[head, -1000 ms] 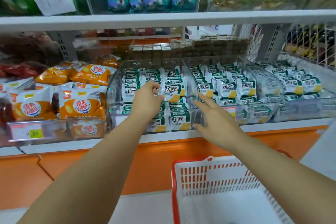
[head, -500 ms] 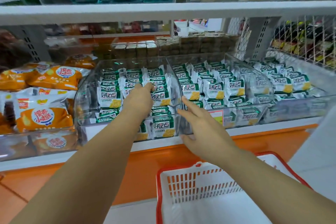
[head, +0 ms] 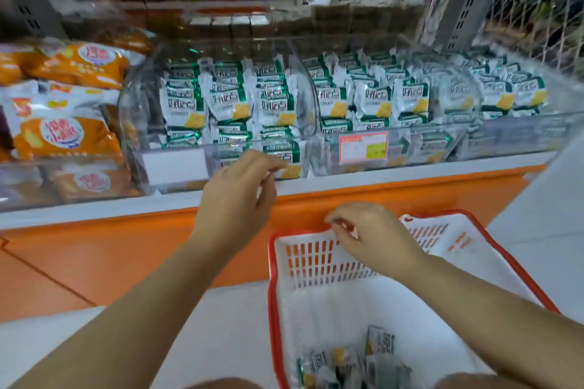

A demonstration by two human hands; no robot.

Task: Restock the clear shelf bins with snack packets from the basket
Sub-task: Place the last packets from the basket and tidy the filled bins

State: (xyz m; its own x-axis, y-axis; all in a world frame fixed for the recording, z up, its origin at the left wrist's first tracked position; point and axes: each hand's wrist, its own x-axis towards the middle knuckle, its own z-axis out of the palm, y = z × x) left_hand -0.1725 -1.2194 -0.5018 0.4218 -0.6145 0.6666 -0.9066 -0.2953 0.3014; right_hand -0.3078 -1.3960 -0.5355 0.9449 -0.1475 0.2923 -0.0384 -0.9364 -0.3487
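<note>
Hands are withdrawn from bin (head: 139, 123) to basket (head: 272, 294)
Empty and loosely curled: left hand (head: 237, 196), right hand (head: 373, 237); stacked packets (head: 230, 101) can be toppled by hasty loading

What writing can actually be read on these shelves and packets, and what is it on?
"好吃点", smeared: on the green-and-white snack packets in the clear plastic bins.
On the orange snack bags, round logo: too blurred.
On the red-bordered price tag: too blurred.
On the loose packets in the red-rimmed white basket: too blurred.
</note>
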